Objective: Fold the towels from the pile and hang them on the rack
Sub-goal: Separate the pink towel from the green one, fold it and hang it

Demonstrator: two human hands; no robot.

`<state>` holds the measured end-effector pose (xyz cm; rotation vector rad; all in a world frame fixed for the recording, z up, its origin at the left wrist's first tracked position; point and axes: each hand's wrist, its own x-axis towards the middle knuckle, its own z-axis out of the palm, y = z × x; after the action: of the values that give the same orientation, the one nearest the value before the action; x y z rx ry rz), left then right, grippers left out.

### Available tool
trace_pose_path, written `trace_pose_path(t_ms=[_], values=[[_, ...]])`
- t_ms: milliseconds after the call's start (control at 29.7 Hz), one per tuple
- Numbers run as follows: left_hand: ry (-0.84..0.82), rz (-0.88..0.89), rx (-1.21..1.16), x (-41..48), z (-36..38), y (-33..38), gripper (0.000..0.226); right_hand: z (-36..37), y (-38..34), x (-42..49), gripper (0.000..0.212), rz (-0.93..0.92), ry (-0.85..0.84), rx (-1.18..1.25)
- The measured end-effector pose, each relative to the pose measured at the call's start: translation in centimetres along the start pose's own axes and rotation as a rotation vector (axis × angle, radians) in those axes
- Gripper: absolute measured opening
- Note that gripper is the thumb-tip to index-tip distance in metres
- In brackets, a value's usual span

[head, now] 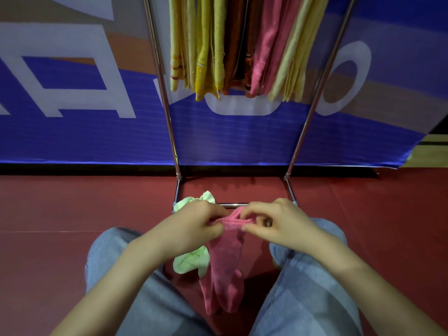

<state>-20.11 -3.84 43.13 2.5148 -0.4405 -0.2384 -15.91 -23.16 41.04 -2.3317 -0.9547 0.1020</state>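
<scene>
1. Legs in jeans (312, 282) fill the bottom of the view, one under each forearm.
2. The left hand (194, 224) and right hand (274, 221) sit close together. Both pinch the top edge of the pink towel (225, 258), which bunches into a ridge between their fingers.
3. From the hands the pink towel hangs down between the legs; whether its lower end touches the floor (48, 209) I cannot tell.
4. A green towel (191, 260) lies crumpled under the left hand. One part shows beyond the knuckles, another below the wrist, against the pink towel's left side.
5. The rack (169, 117) stands just beyond the hands. Its low base bar is partly hidden by both hands and the green towel, and its two posts rise to either side.
6. Hung towels (242, 44) in yellow, brown-orange, pink and cream crowd between the posts, well above the hands.
7. A blue banner (72, 137) with white shapes stands behind the rack, and red floor spreads to either side of the hands.
</scene>
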Motion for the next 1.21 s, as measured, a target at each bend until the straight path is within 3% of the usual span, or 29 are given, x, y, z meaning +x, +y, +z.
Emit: trace_pose_path(t_ms=[101, 202, 270, 438, 539, 607, 809, 910, 1011, 1213], values=[[-0.005, -0.007, -0.006, -0.1, 0.0, -0.2, 0.033, 0.3, 0.5, -0.2, 0.052, -0.016, -0.064, -0.125], [-0.024, 0.001, -0.009, -0.3, 0.2, -0.2, 0.021, 0.0, 0.9, -0.4, 0.046, -0.054, -0.031, -0.237], [0.018, 0.016, -0.015, -0.4, 0.1, -0.1, 0.025, -0.2, 1.1, -0.4, 0.038, -0.095, 0.043, -0.236], [0.156, 0.077, -0.041, -0.5, -2.1, 0.7, 0.035, -0.2, 0.0, -0.1, 0.012, -0.092, 0.258, 0.198], [0.184, 0.081, -0.079, -0.8, -3.4, 0.6, 0.033, -0.6, -0.9, 0.5, 0.033, 0.023, 0.298, 0.601], [0.178, 0.079, -0.150, -1.1, -3.8, 0.4, 0.030, -0.7, -1.0, 0.9, 0.043, 0.061, 0.306, 0.724], [0.119, 0.015, -0.253, -0.4, -3.9, 1.5, 0.033, 0.3, -2.4, 2.5, 0.044, 0.031, 0.215, 0.846], [0.163, 0.014, -0.246, 0.1, -3.4, 2.1, 0.018, 1.2, -3.0, 2.9, 0.041, 0.024, 0.174, 0.903], [0.206, -0.004, -0.211, 0.4, -2.9, 1.9, 0.028, 1.6, -3.1, 2.8, 0.044, 0.055, 0.149, 0.901], [0.221, -0.039, -0.165, 0.5, -2.1, 1.5, 0.017, 2.3, -2.7, 2.5, 0.049, 0.074, 0.112, 0.894]])
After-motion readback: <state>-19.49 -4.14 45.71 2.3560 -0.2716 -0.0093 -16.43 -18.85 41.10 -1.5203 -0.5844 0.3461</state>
